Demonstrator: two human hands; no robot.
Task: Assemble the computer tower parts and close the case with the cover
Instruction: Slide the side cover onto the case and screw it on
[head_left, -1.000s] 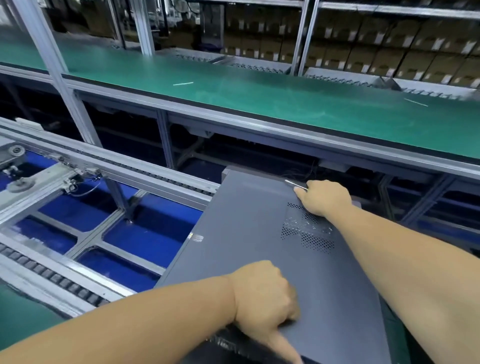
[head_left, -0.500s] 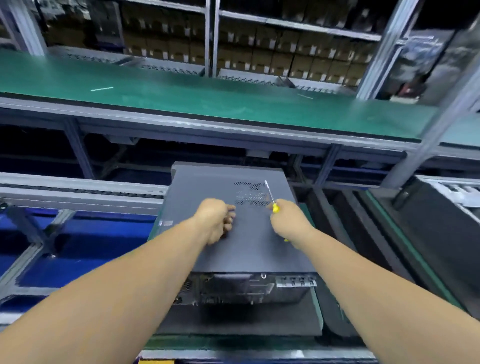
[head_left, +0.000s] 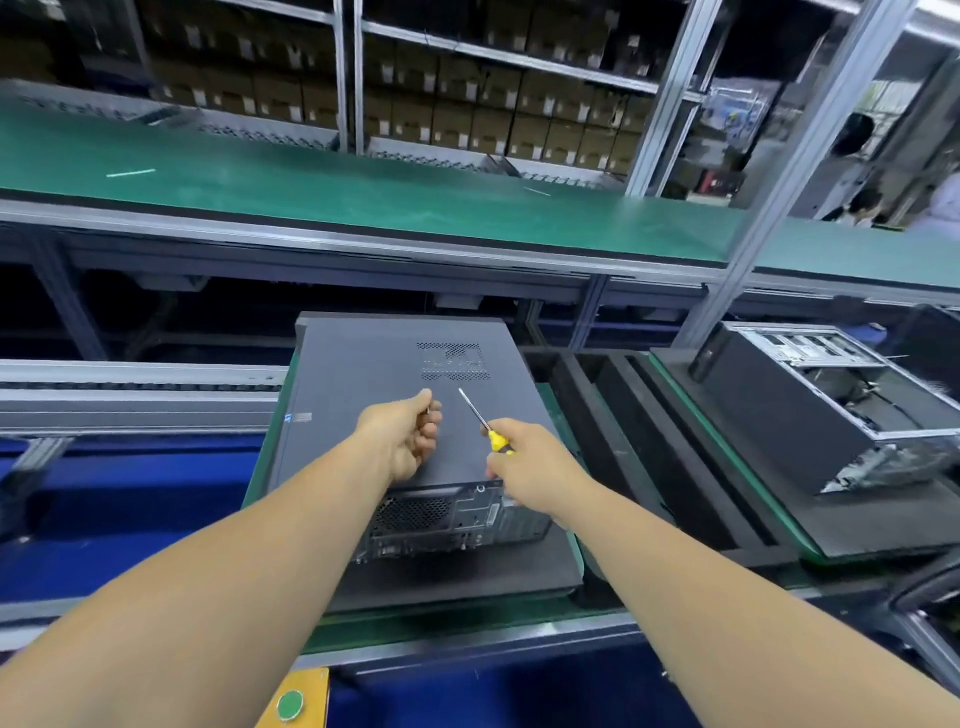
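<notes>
Gripping a yellow-handled screwdriver (head_left: 488, 428), the right hand (head_left: 530, 467) hovers over the closed computer tower (head_left: 363, 395) lying on its tray; left hand (head_left: 402, 439) curls, pinching something tiny. Side sticker (head_left: 300, 417) unreadable.
</notes>
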